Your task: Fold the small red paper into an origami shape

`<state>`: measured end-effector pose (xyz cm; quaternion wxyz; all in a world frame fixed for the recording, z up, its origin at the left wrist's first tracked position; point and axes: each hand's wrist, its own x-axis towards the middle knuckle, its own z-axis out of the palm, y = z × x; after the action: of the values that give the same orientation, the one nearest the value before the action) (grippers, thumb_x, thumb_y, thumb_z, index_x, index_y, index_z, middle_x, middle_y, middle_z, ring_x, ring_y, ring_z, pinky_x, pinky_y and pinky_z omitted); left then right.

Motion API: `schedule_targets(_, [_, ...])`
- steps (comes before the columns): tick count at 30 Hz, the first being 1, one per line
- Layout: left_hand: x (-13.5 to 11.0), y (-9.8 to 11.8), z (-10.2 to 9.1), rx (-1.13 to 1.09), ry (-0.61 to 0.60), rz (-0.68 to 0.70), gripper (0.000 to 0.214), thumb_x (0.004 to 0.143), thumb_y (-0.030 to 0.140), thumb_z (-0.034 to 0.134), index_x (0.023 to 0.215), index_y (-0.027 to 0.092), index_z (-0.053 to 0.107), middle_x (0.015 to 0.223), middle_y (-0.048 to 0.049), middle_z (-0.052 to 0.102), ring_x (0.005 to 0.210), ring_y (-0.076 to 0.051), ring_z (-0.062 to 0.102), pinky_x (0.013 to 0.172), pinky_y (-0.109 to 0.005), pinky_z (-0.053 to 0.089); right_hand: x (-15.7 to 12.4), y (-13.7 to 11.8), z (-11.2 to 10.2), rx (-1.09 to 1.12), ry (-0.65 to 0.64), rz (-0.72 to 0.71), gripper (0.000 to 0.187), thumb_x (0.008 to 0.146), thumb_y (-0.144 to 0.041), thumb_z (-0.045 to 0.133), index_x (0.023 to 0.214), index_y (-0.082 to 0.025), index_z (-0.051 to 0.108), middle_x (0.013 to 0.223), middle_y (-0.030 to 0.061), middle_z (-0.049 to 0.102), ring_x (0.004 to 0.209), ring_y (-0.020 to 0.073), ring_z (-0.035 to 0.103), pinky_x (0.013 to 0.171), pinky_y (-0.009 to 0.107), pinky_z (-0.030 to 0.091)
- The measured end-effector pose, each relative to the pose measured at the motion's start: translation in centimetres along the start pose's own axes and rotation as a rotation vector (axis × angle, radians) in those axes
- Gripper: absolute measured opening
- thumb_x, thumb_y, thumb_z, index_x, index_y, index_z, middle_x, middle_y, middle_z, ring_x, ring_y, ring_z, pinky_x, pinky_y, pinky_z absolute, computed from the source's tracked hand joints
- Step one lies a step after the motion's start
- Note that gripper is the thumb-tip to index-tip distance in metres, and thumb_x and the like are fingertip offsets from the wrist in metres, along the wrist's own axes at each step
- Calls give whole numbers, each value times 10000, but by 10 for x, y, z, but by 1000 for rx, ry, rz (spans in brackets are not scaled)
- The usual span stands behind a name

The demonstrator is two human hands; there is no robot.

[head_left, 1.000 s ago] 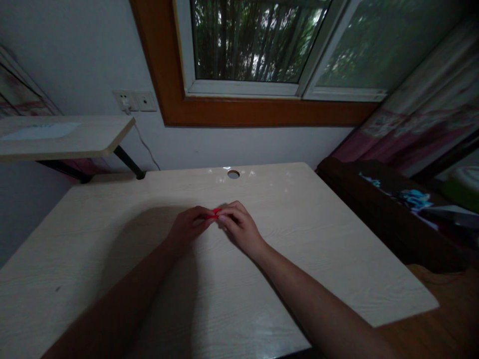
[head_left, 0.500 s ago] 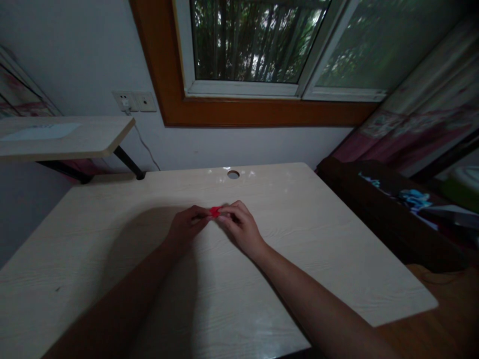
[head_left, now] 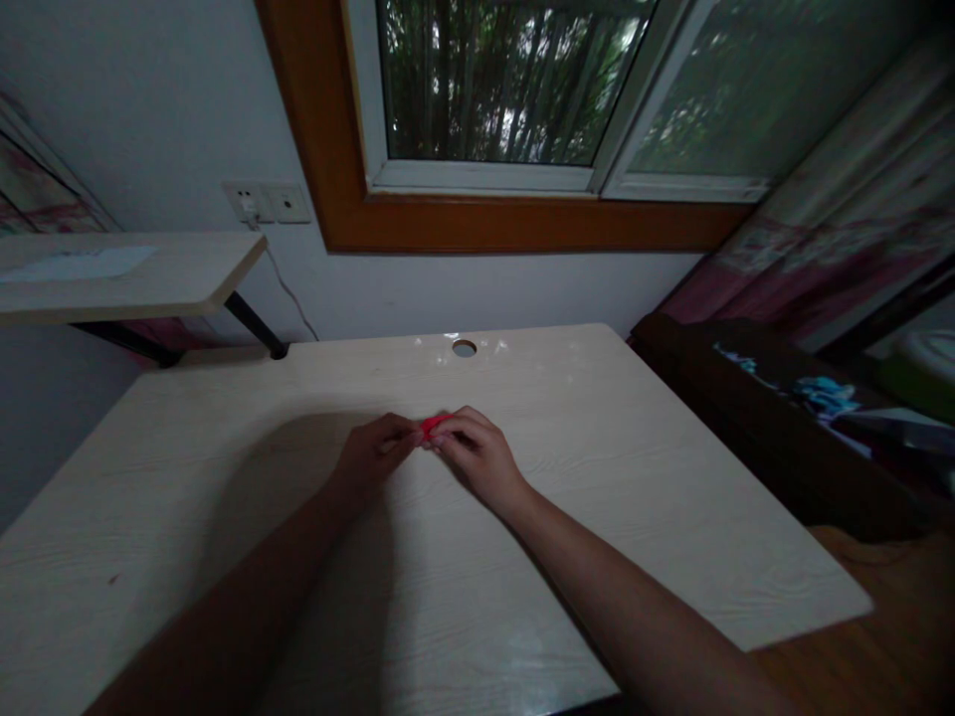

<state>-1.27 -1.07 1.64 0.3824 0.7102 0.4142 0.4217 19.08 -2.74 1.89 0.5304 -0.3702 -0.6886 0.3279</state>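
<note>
A small red piece (head_left: 432, 425), perhaps folded paper, is pinched between my two hands over the middle of the desk (head_left: 597, 477). My left hand (head_left: 373, 449) grips its left end with thumb and fingertips. From the other side, my right hand (head_left: 481, 452) closes its thumb and fingers on the right part. Fingertips cover much of the piece, so its full shape and exact kind cannot be made out. Both hands are low, close to the desktop.
A round cable hole (head_left: 464, 348) lies near the desk's back edge. At the left a raised shelf (head_left: 216, 273) on black posts carries a pale sheet (head_left: 82, 264). Behind is a wall with sockets (head_left: 267, 202) and a window. Dark furniture with cloth (head_left: 825, 398) stands at the right.
The fingers of my right hand have shifted slightly on the red piece, and its visible outline now looks narrower and more slanted. My left hand keeps its pinch, almost in place.
</note>
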Motion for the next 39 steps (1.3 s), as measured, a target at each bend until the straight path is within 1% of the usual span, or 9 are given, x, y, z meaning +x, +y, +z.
schedule_targets(3, [2,-2,2,-85,26,-53,220,851,395,701,937,194,673,879,-39,747,810,-170,721,744,-266,579,1,0,0,-26,0,-11,82,916,-262,671,927,-261,752,924,55,701,906,187,653,829,339,538])
schedule_targets(5, [3,-5,4,-147,27,-68,257,826,387,728,979,194,653,914,-44,746,842,-177,722,774,-285,581,1,1,-1,-38,1,-18,78,908,-260,681,921,-262,758,915,52,693,904,186,647,837,339,533])
schedule_targets(9, [4,-11,6,-235,9,-93,306,812,359,748,1031,187,622,910,-47,738,831,-172,718,787,-298,577,0,3,-2,-47,9,-28,89,904,-255,687,942,-274,766,923,45,672,910,182,642,823,329,525])
schedule_targets(15, [4,-10,6,-242,12,-65,295,826,336,735,1047,188,608,882,-39,725,819,-158,708,762,-283,572,-1,5,-4,-73,-18,-57,98,899,-283,700,967,-285,770,894,34,619,861,170,625,787,321,532])
schedule_targets(19, [4,-5,6,-274,10,-50,323,818,363,744,1048,188,601,853,-39,730,777,-162,719,763,-300,588,-1,5,-6,-106,9,-63,105,905,-282,692,968,-283,776,892,36,614,851,170,623,786,327,538])
schedule_targets(22, [3,0,5,-189,7,-25,298,779,351,777,986,187,639,857,-43,741,791,-170,721,766,-297,593,-1,3,-6,-118,50,-72,104,902,-258,693,955,-279,780,882,35,617,845,169,627,776,325,536])
schedule_targets(26, [2,3,3,-16,-36,65,173,827,330,721,927,191,695,889,-58,751,806,-169,719,781,-292,592,-1,0,-5,-109,70,-98,110,895,-235,699,949,-280,784,876,30,624,825,161,628,747,307,537])
schedule_targets(32, [1,4,0,101,34,174,136,856,317,689,907,195,722,877,-57,764,777,-159,726,743,-256,589,-1,-3,-3,-133,103,-85,115,895,-231,692,948,-277,783,870,37,670,812,166,647,745,308,546])
schedule_targets(39, [0,6,-1,179,121,167,110,858,278,674,920,206,731,877,-40,761,762,-144,715,692,-213,584,-2,-7,-2,-170,92,-9,113,881,-273,712,971,-284,778,847,35,730,748,173,659,679,301,533])
